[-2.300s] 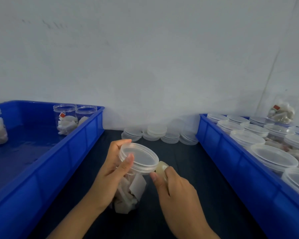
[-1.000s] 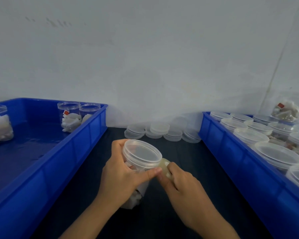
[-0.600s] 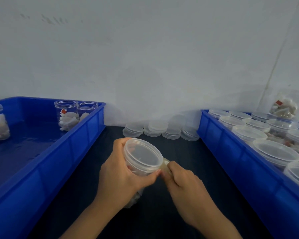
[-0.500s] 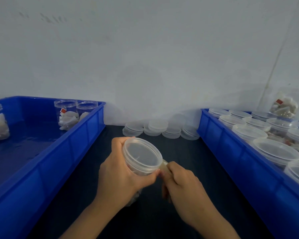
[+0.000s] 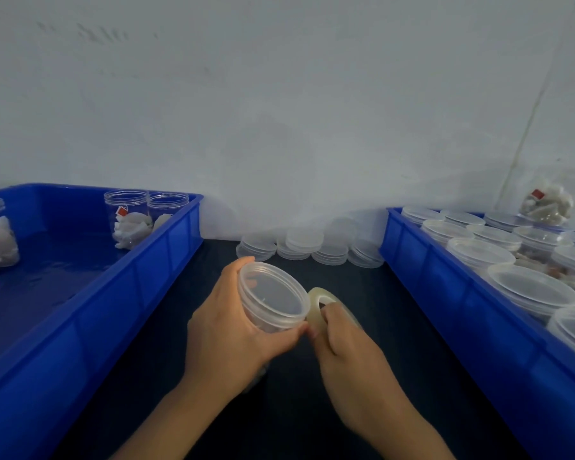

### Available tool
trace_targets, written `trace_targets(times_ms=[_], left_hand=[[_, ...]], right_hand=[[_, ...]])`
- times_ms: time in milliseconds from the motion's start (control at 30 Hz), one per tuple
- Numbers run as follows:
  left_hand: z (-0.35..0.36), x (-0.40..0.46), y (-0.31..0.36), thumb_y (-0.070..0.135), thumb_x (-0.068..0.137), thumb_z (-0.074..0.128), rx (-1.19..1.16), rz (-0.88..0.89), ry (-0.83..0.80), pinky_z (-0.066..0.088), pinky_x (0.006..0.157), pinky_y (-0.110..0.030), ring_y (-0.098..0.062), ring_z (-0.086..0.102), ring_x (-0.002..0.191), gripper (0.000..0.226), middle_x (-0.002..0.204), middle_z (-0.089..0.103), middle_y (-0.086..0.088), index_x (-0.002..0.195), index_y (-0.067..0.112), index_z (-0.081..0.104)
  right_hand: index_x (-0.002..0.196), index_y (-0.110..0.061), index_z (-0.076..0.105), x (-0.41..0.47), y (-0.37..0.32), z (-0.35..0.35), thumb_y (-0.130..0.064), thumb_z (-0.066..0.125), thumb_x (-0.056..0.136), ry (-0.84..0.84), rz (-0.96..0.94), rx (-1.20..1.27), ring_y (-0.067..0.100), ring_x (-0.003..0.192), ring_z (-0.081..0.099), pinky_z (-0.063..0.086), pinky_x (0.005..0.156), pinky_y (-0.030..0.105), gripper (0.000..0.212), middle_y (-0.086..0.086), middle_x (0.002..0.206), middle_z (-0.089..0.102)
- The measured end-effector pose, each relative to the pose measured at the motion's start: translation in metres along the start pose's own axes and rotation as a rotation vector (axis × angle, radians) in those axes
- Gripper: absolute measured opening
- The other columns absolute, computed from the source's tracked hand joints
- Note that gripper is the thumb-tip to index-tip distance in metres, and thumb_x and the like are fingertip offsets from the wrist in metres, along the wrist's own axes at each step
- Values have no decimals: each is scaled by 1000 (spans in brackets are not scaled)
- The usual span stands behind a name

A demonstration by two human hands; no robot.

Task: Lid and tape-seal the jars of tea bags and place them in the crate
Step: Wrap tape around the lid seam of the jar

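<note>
My left hand [image 5: 226, 336] grips a clear lidded jar [image 5: 273, 300] of tea bags, tilted so its lid faces up and to the right. Its thumb presses the lid's rim on the near side. Beside the lid, my right hand [image 5: 349, 353] pinches a roll of clear tape [image 5: 319, 307] held against the rim. The jar's lower body is hidden behind my left hand. A blue crate [image 5: 445, 280] on the right holds several lidded jars [image 5: 531, 290].
A blue crate [image 5: 120, 293] on the left holds three open jars of tea bags [image 5: 130, 220]. Stacks of loose clear lids [image 5: 302, 247] lie along the white wall at the back. A dark tabletop [image 5: 395, 327] runs between the crates. A bag of tea bags [image 5: 548, 207] sits far right.
The jar has tipped further to the right in my left hand. My right hand has drawn the tape roll out to the side of the lid, so the roll now shows fully.
</note>
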State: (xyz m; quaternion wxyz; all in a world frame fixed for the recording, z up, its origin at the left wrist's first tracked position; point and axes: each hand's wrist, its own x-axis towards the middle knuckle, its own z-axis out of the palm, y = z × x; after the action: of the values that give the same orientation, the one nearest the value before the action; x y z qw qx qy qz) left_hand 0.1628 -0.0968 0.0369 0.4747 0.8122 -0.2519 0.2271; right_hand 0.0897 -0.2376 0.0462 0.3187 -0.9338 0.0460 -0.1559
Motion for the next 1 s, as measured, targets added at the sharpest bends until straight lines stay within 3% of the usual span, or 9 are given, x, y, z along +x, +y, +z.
trace_targets(times_ms=[267,433,500,667,833,1000], left_hand=[[0,-1,0,84,41,67,6,18,44,32,71,-1,27,41,102,89,103,46,41,115,55,27],[2,1,-3,80,42,64,11,41,30,30,74,-5,17,41,104,90,115,38,20,118,44,35],[1,2,-2,84,39,61,21,36,7,28,74,-4,19,38,102,90,118,34,18,116,48,32],[-8,4,1,81,46,64,72,99,-5,34,77,-7,16,46,97,108,116,45,24,137,39,25],[-11,7,4,76,55,63,165,157,-71,35,77,-5,6,53,96,87,115,53,19,127,35,36],[-6,6,3,75,56,63,143,127,-124,34,82,-8,-1,50,107,87,125,49,12,127,32,37]], right_hand=[[88,-25,45,-1,-4,-1,-39,37,99,21,55,9,8,64,50,39,57,22,19,-6,73,52],[92,-26,47,0,-5,-3,-36,36,101,10,78,-25,8,66,52,39,56,20,17,-5,75,54],[90,-26,46,0,-6,-2,-36,35,101,20,81,-39,8,64,51,36,52,18,19,-6,74,53],[88,-26,47,1,-5,-3,-41,34,101,32,72,-88,7,62,48,30,50,18,24,-5,77,54],[90,-26,46,2,-3,-1,-43,32,101,32,41,-99,9,66,49,35,55,19,25,-5,78,54],[92,-24,45,1,-3,3,-40,33,101,40,11,-104,9,65,52,41,56,22,22,-5,77,55]])
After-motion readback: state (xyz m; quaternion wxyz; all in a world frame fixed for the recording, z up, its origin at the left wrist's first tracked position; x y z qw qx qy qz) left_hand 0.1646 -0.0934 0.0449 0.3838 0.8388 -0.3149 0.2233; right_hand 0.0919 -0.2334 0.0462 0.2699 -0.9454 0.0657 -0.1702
